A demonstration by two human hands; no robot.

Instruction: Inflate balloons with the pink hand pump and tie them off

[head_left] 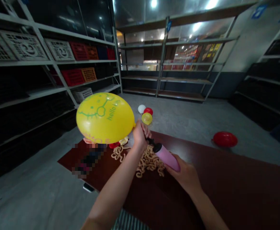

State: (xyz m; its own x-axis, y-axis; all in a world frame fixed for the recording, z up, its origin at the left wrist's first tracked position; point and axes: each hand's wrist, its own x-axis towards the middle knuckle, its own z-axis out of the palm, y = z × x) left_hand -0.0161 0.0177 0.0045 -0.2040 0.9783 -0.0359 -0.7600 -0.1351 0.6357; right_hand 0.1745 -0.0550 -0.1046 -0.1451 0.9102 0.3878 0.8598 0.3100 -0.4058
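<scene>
Over a dark red table (235, 185) between rows of steel shelving (165, 56), here's what I'm seeing from my end of the feed. My left hand (140, 135) is closed tight around the neck of a yellow balloon (105, 118), which sits up in the air just above the table, right where the black nozzle (150, 141) of a pink hand pump (166, 157) meets it. The fingers hide the actual join, so I can't tell how well it's seated. My right hand (184, 177) is wrapped around the pump's barrel, nearly closed.

Biggest worry, imo, is that left pinch: if it slackens, the neck could slip off the nozzle and the balloon could dump its air and shoot away. The balloon also looks pretty taut, so too much air could pop it. A twist from the right hand might lever the neck loose too. If it dropped, it could easily roll off onto the concrete floor (183, 118), where a red balloon (224, 139) already lies, or tangle in the tan curly pieces (149, 161) below.
</scene>
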